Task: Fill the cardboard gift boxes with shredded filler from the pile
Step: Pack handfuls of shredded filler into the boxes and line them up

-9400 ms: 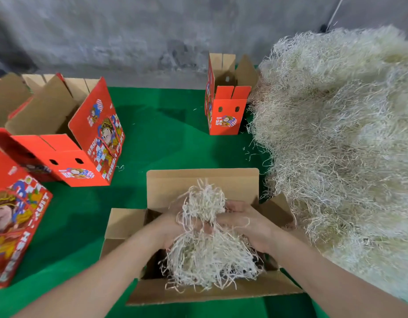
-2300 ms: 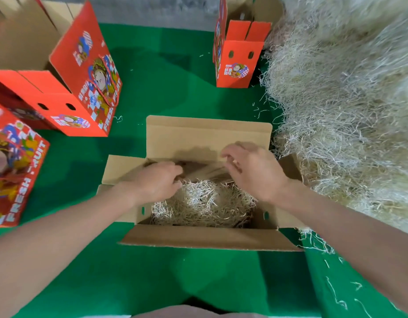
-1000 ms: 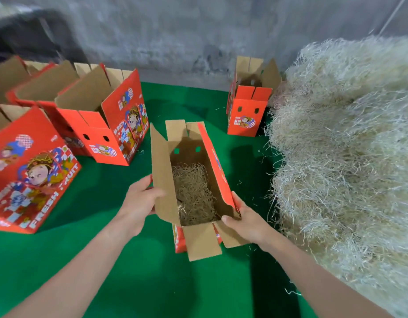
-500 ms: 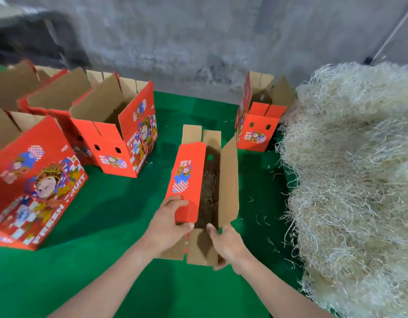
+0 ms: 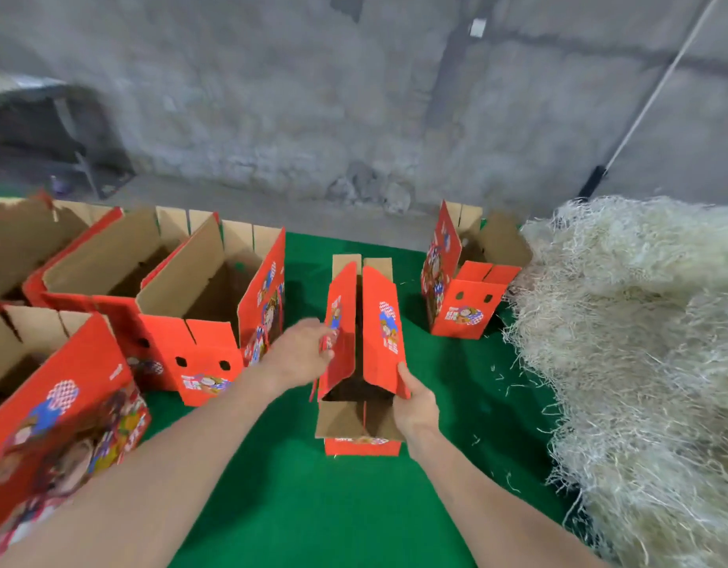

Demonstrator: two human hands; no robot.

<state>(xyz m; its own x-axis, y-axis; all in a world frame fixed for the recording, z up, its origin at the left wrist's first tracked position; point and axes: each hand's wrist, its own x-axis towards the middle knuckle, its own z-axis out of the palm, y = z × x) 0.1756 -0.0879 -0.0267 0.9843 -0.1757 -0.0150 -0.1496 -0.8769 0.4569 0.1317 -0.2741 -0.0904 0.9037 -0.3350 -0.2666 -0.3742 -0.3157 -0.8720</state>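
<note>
My left hand [image 5: 299, 352] pinches the outer edge of the left flap [image 5: 342, 321], fingers curled round the card, though it is a little blurred. My right hand [image 5: 415, 407] grips the near corner of the right flap [image 5: 381, 338], thumb laid on its red face. Both flaps belong to the gift box [image 5: 362, 446] standing in the middle of the green mat [image 5: 313, 506], and they lean toward each other like a roof, with a dark slot between them. The inside is in shadow, so I cannot tell how much filler lies in it. I judge the step to be closing this box. To do it well I should bring both flaps in evenly, hold near the fold so the card does not buckle, and see that no strand catches in the seam. The short brown end flaps [image 5: 342, 420] at the near end look as if they belong under the long ones. The pile of shredded filler [image 5: 632, 342] heaps along the mat's right edge, well apart from my hands. Open boxes [image 5: 215, 305] stand along the left edge, and one more [image 5: 460, 305] stands at the far edge, just beside the pile
</note>
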